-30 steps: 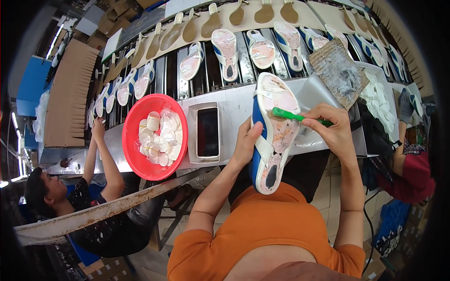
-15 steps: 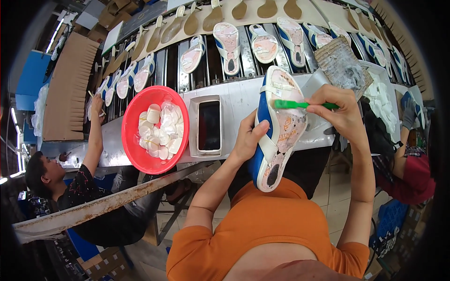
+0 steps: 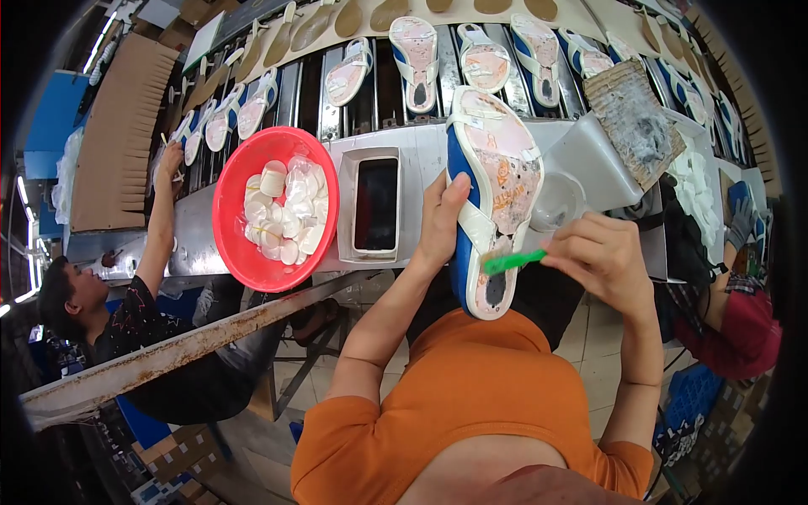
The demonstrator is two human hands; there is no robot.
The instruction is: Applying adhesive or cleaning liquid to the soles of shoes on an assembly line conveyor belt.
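Sandal sole [image 3: 492, 198], blue-edged with a pale pinkish upper face, is held upright over the front edge of the metal workbench [image 3: 581, 160], tilted a little toward the person's right. Judging from the grip, it could twist or slip sideways if the brush presses hard near the heel end, since only one hand steadies it along its left edge; whatever the bristles carry might also smear onto the blue rim. The left hand [image 3: 439, 220] is wrapped around the sole's edge, thumb on the front face, fingers closed behind it. The right hand [image 3: 604, 257] is pinched shut on a green brush [image 3: 512, 262] whose tip touches the sole's lower part, though the bristles are too blurred to tell exactly where. A red bowl [image 3: 231, 244] of white pieces sits well to the left.
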